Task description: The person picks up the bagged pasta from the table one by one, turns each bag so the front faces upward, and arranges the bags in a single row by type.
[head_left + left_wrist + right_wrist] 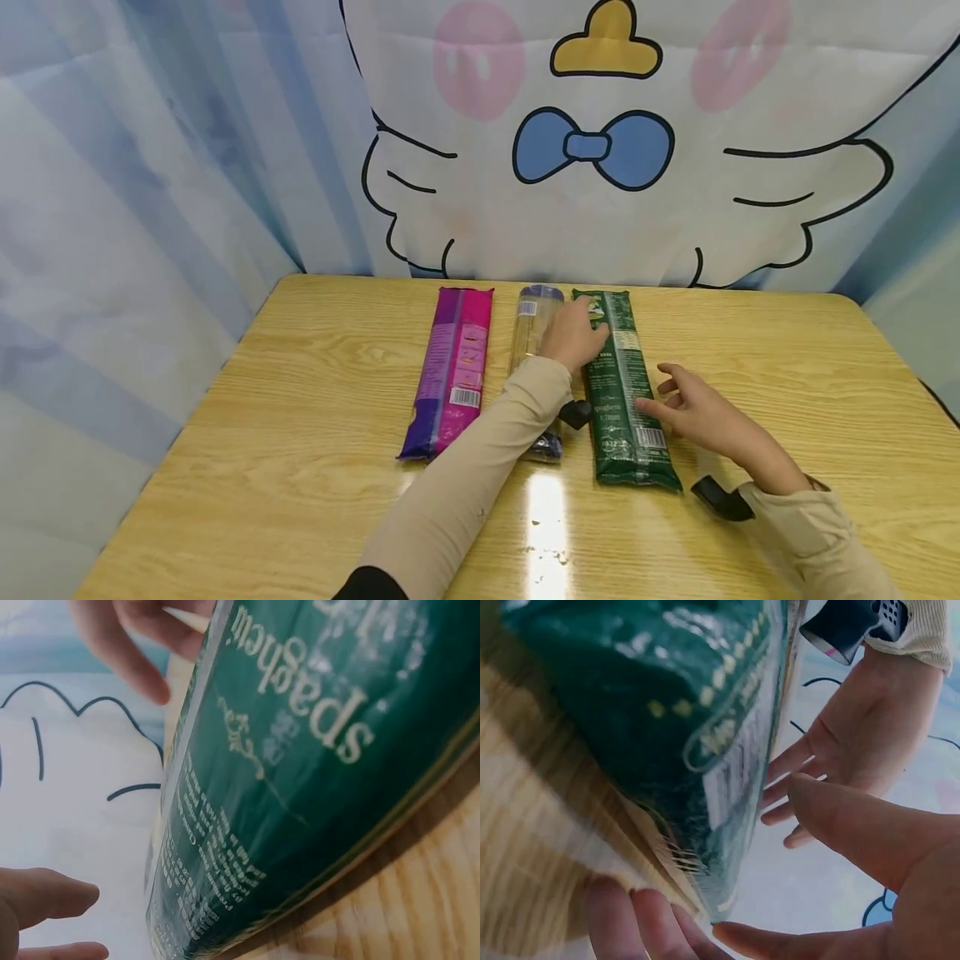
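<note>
A green spaghetti packet point(622, 392) lies lengthwise on the table, its printed face up. My left hand point(576, 333) reaches over its upper left edge, with thumb and fingers spread. Beside its lower right edge is my right hand point(697, 412), fingers apart and loosely bent, thumb overlapping the packet in the head view. In the right wrist view, the right-hand fingers point(656, 922) are low beside the packet's end. The left wrist view shows the packet's lettering point(300, 697) close up, with left-hand fingers point(49, 896) apart from it.
Left of the green packet lies a clear packet point(525, 329) of pale strands with blue ends, partly hidden by the left arm. A pink and purple packet point(450, 367) lies farther left. The wooden table point(300, 400) meets a printed curtain point(480, 200) behind.
</note>
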A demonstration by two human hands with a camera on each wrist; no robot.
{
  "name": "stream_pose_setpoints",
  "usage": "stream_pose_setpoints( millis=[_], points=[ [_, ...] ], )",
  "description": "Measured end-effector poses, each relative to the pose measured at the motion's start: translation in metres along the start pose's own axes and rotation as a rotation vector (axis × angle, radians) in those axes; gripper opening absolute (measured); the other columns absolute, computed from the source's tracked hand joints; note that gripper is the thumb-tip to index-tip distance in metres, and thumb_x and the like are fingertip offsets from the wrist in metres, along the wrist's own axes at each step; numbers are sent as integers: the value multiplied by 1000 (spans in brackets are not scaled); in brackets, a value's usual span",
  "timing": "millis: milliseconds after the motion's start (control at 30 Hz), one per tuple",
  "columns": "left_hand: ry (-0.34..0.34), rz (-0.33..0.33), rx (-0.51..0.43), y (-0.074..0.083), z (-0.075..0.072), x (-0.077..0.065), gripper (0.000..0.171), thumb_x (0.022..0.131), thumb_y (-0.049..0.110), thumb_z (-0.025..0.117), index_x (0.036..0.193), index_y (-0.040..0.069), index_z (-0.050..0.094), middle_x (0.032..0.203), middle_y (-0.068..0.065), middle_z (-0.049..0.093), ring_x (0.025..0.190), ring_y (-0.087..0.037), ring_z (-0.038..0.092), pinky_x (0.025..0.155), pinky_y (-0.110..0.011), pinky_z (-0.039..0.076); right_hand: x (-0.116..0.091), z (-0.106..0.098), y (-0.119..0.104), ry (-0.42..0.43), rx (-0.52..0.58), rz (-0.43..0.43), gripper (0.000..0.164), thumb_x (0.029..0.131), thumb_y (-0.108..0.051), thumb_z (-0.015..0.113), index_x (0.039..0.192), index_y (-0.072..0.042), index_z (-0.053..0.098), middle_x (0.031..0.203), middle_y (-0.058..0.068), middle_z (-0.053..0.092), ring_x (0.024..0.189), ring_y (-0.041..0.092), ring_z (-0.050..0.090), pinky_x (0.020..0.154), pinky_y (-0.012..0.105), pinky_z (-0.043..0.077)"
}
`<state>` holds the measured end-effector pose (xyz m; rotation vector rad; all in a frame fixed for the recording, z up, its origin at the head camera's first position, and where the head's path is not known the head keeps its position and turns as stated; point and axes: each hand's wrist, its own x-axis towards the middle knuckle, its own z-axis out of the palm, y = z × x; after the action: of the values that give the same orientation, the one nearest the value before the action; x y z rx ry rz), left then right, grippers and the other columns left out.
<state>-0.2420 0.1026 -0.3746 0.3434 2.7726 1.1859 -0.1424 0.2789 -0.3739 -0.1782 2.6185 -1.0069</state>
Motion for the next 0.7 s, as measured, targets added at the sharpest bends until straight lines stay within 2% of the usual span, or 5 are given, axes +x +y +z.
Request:
stream_pose_setpoints(
  millis=[67, 267, 433, 567, 700],
  points=[
    [-11, -16, -6, -1, 0, 1, 51, 101, 23, 58, 149, 12, 45, 103, -11, 71, 48, -12, 41, 54, -29, 40, 0, 1, -1, -17, -3, 7, 88, 100, -40, 59, 149, 18, 15, 132, 38, 46, 110, 41, 59, 77, 43, 57],
    [-46, -43, 7, -4, 2, 2, 55, 100, 21, 60, 151, 10, 42, 89, -11, 68, 48, -13, 41, 52, -29, 38, 3, 3, -2, -27, -32, -23, 77, 101, -32, 59, 143, 22, 23, 123, 33, 54, 104, 37, 63, 71, 38, 57],
    [-22, -54, 46, -5, 4, 3, 54, 98, 21, 64, 147, 10, 47, 103, -11, 70, 60, -16, 54, 55, -29, 42, 5, 3, -3, -27, -65, -39, 71, 101, -25, 59, 139, 25, 26, 115, 31, 58, 97, 34, 65, 72, 39, 56],
    [7, -59, 67, -6, 6, 4, 46, 94, 26, 70, 134, 7, 58, 107, -10, 70, 79, -20, 66, 63, -30, 51, 6, 1, -3, -46, -69, 2, 72, 101, -27, 60, 140, 23, 27, 112, 31, 59, 90, 29, 65, 70, 41, 56],
    [33, -63, 76, -8, 8, 4, 35, 90, 30, 75, 114, 5, 67, 91, -8, 70, 73, -19, 65, 59, -29, 50, 6, -2, -4, -73, -17, 47, 71, 101, -27, 60, 140, 22, 27, 111, 33, 58, 81, 25, 66, 66, 40, 58]
  ],
)
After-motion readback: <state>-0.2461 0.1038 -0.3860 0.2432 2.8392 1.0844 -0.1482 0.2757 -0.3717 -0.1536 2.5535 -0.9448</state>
